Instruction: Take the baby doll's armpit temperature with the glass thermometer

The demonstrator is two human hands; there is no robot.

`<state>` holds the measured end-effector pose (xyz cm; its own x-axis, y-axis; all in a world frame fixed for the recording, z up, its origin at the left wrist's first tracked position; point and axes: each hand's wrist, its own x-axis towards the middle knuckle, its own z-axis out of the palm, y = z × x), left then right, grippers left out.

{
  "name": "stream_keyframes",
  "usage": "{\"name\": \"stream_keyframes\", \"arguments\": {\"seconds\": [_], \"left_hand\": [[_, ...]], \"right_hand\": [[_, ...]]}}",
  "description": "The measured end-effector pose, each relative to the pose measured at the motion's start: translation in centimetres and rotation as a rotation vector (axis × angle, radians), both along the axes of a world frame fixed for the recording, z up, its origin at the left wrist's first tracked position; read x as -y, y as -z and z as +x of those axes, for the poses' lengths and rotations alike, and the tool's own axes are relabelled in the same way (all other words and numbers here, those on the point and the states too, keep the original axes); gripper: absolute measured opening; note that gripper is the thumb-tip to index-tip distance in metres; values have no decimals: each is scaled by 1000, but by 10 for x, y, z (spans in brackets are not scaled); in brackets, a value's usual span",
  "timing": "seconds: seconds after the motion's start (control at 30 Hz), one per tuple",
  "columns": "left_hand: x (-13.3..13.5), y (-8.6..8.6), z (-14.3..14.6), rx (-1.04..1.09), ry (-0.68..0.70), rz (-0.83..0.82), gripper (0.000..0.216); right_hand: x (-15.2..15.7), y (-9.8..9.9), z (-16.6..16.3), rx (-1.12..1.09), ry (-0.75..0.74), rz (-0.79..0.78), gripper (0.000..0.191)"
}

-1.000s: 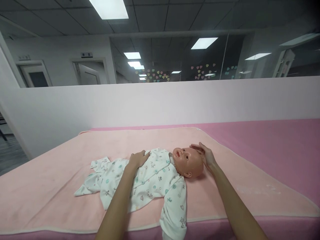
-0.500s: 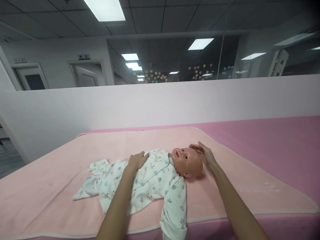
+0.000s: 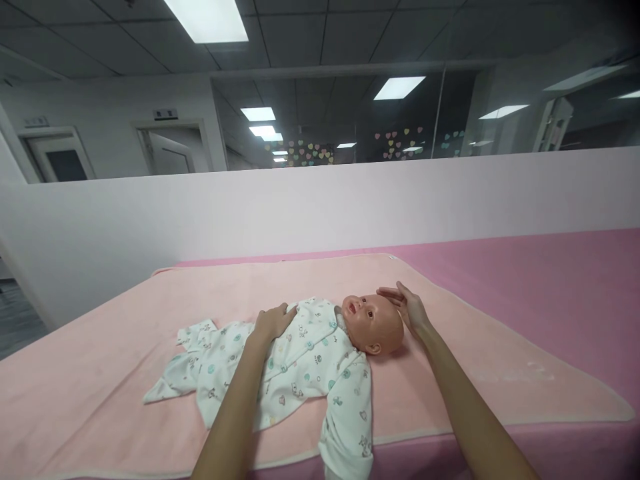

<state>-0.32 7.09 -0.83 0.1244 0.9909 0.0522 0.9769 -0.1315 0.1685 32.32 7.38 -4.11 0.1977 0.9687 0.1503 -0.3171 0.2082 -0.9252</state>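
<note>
Doll (image 3: 313, 357) lies on its back across the peach blanket (image 3: 125, 320), legs left, head right. Left hand (image 3: 275, 321), open, rests on its printed outfit (image 3: 295, 383); dragging there might bunch the cloth. Right hand (image 3: 411, 310), loosely open, curves by the head (image 3: 377, 323); a nudge could roll it.

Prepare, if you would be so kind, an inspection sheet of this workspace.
Surface: peach blanket spread over a pink covering.
Things: doll on its back in a white printed outfit, near sleeve reaching past the blanket's edge.
Clutter: nothing seen.
Hands: left hand rests on the outfit's midsection; right hand is cupped at the doll's head, contact unclear.
Cables: nothing seen.
Surroundings: white partition behind; doors and heart-shaped decorations beyond; ceiling lights above.
</note>
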Motion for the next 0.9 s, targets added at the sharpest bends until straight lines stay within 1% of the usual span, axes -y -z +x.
{"name": "stream_keyframes", "arguments": {"seconds": [0.07,0.2,0.23,0.27,0.4,0.5,0.57,0.67,0.73,0.9], "left_hand": [[-1,0,0,-10,9,-1,53],[-4,0,-2,-8,20,-4,53],[-5,0,-2,-4,20,-3,53],[-5,0,-2,-1,20,-3,53],[-3,-1,-2,3,21,0,54],[-2,-1,-2,-6,22,-2,54],[-2,-1,-2,-8,20,-4,54],[-4,-1,-2,6,15,-5,54],[-4,-1,-1,21,12,-4,53],[-2,-1,-1,28,5,6,53]], "right_hand": [[2,-1,-4,4,-9,8,38],[6,1,-18,82,-159,-37,38],[5,2,-18,85,-172,-43,39],[4,3,-17,80,-162,-43,39],[-4,5,-4,3,-43,-7,38],[-4,4,-2,-69,-10,21,39],[0,3,-8,-37,-52,19,39],[7,2,-19,66,-170,-11,41],[8,2,-20,92,-182,-15,42],[-1,3,-4,43,-35,13,42]]}}
